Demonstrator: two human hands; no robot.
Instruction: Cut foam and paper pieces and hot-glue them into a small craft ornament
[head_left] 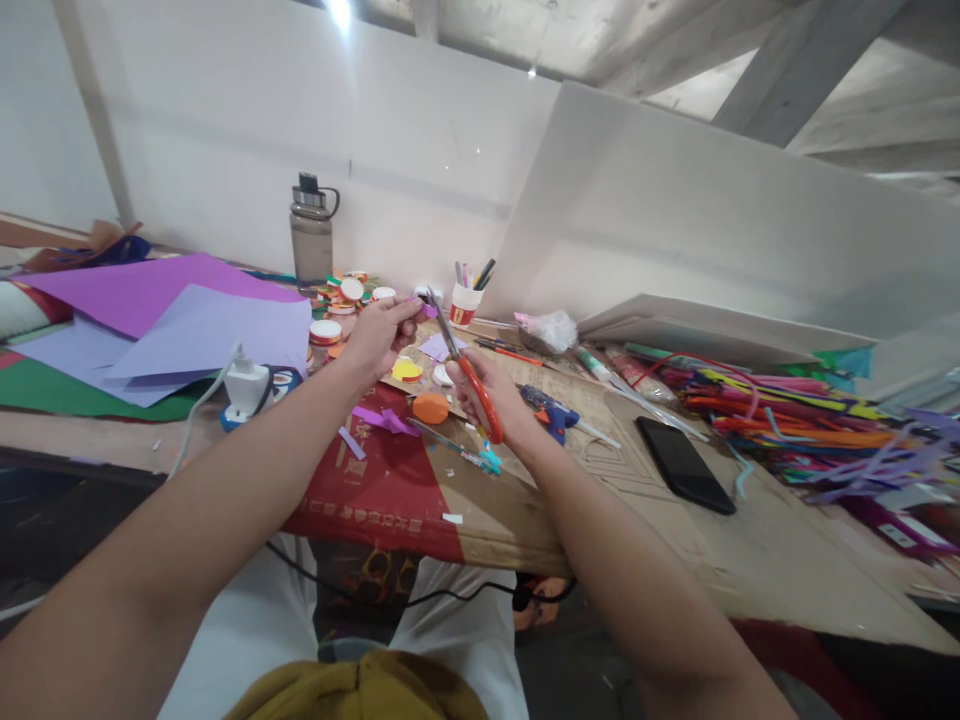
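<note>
My left hand point(390, 335) pinches a small piece of purple paper point(430, 311) above the middle of the table. In my right hand point(491, 390) is a pair of scissors with orange-red handles point(480, 395), its blades pointing up and away beside the purple paper. I cannot tell whether the blades touch it. Below my hands lie purple paper scraps point(386, 420), an orange paper disc point(430, 408), a yellow piece point(406, 370) and a pen with a turquoise end point(457, 447).
Large purple and lilac sheets point(217, 335) lie at the left near a white plug point(246, 388). A water bottle point(311, 235) and a paper cup of pens point(466, 300) stand behind. To the right are a blue glue gun point(556, 420), a phone point(684, 463) and many coloured pipe cleaners point(795, 420).
</note>
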